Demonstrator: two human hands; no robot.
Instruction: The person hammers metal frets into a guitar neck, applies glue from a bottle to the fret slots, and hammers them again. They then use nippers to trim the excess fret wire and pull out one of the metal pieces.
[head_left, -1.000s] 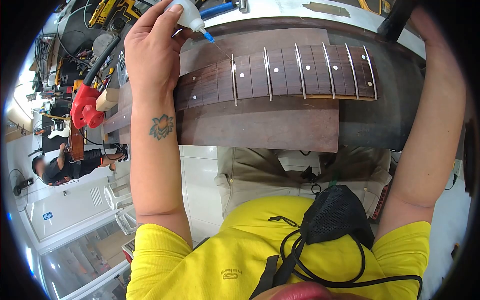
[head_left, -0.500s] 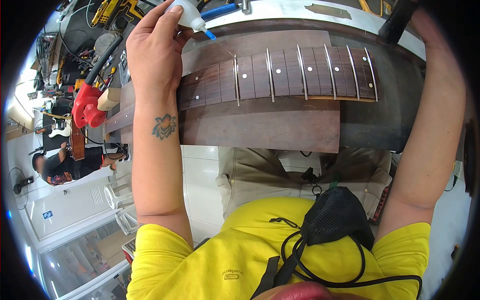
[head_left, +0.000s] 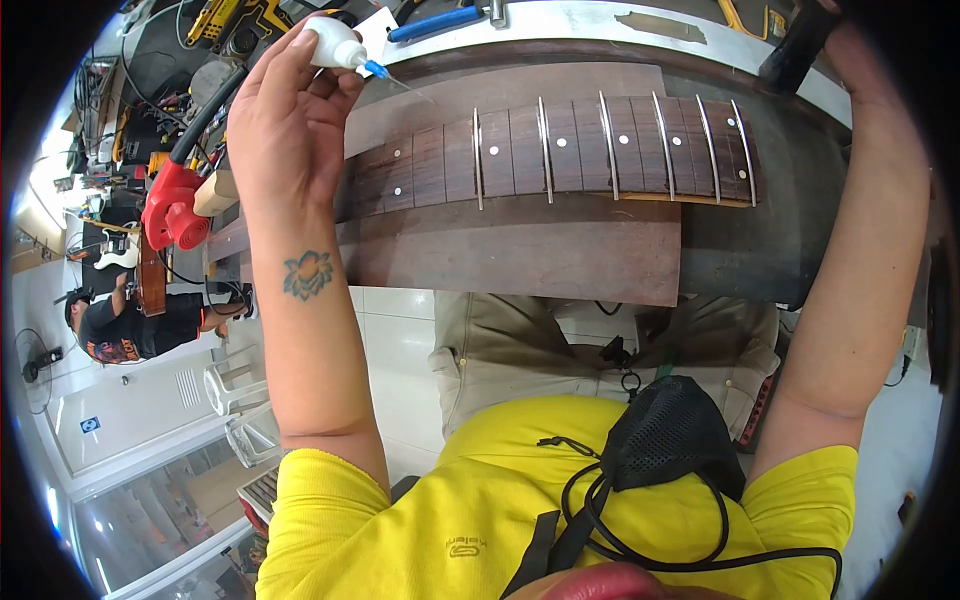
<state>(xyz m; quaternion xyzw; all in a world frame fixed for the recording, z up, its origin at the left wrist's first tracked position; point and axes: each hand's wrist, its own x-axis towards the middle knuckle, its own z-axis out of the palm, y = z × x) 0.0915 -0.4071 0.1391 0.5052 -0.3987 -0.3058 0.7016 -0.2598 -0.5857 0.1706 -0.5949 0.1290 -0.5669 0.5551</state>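
Note:
In my left hand is a small white bottle with a blue tip and a thin needle, pointing right and downward. Its needle ends in the air, up and left of the first tall metal fret. Below lies a dark wooden fretboard with white dot inlays. Several silver fret wires stand across its right part; the slots at the left hold none. My right hand is at the far upper right, dark and cut by the view's edge, beside a black object; its fingers are hidden.
The fretboard rests on a flat brown board. A blue-handled hammer lies beyond it. At the left are a red blower, a wooden block and a yellow power tool. Another person is farther left.
My left hand and the bottle have moved left, and the needle has come away from the first tall fret. My right hand has barely moved.

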